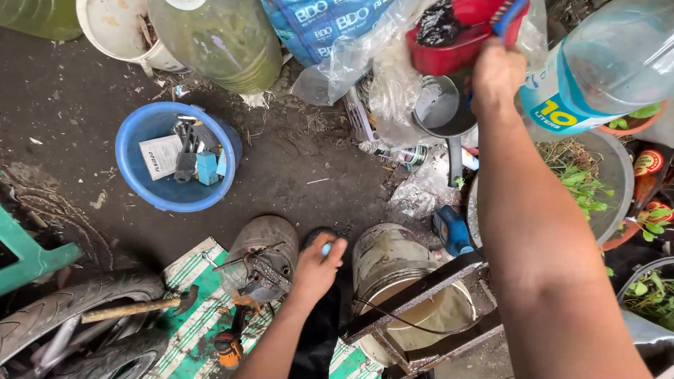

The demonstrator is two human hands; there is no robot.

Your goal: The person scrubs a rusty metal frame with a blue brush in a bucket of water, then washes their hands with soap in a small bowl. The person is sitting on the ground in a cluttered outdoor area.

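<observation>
Dirt ground (295,175), dark and littered, carries everything; a striped green-and-white mat (196,316) lies at the near edge beside tyres (77,309) and a hammer (133,307). Left hand (316,267) reaches down near centre, fingers pinched on what looks like a small pale blue piece (326,248), between a dented metal can (263,256) and a bucket of murky liquid (411,309) crossed by a rusty frame (421,302). Further left sits a blue basin (137,165) of parts. Right hand (497,74) stretches far right, fingers closed on a red container (449,52) above a metal ladle (442,109), crowded by plastic bags (372,63) and a big clear water bottle (611,63).
</observation>
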